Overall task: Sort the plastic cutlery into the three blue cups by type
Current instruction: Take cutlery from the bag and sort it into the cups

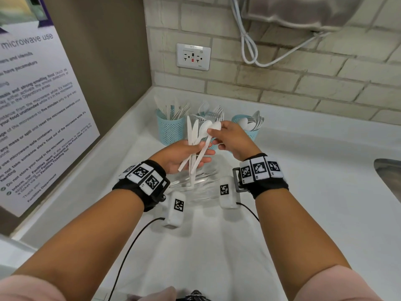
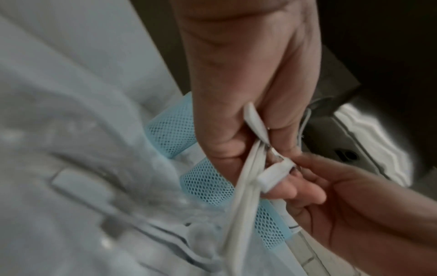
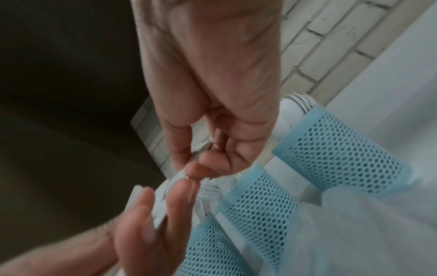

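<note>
At the far left corner of the white surface (image 1: 303, 192), three blue mesh cups stand in a row against the brick wall. Left cup (image 1: 170, 129) holds flat knives and forks; middle cup (image 1: 209, 118), partly hidden by the hands, holds forks; right cup (image 1: 249, 127) holds rounded spoons. Left hand (image 1: 184, 156), palm up, fingers curled, grips a bundle (image 1: 194, 144) of smooth white knives and spoons, heads pointing up. Right hand (image 1: 233, 139), palm down, pinches one spoon (image 1: 213, 128) at the bowl between thumb and fingers, its handle still among the bundle. Clear cutlery (image 1: 201, 180) lies on the surface under the hands. Both wrists carry black bands with square coded tags. A sign (image 1: 43, 101) on the left wall reads "microwave use". A white outlet (image 1: 193, 56) sits on the bricks.
</note>
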